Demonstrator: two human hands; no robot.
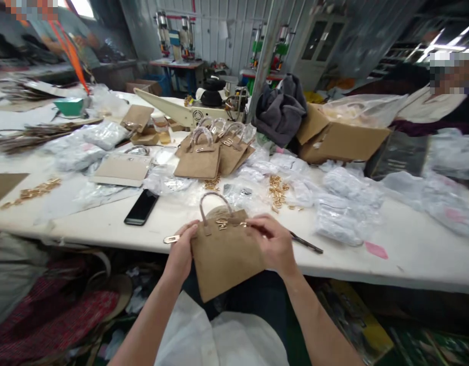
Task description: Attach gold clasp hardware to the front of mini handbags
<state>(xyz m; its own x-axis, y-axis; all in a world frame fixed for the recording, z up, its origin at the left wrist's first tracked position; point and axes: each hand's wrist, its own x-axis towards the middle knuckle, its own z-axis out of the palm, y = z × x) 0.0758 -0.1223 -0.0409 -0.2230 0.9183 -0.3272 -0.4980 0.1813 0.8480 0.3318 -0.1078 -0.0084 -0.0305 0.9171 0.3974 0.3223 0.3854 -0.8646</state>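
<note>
A tan handbag [229, 259] with one raised handle and gold metal fittings tilts over my lap, against the table's front edge. My left hand [184, 246] grips its left side near the top, and a strap end with a gold plate [171, 239] sticks out past that hand. At the upper right of the bag, the fingers of my right hand [272, 241] are pinched on a strap with a gold fitting [242, 224]. A gold clasp [221, 223] shows at the middle of the bag's top edge. The fingertips of my right hand partly cover the strap.
Behind the bag stand several similar tan handbags [198, 161]. Small gold fittings [277, 192] lie in piles. A black phone [141, 207] is at left, a dark pen-like tool [306, 243] at right. Plastic-wrapped bundles [337, 213] and a cardboard box [341, 140] take up the right side.
</note>
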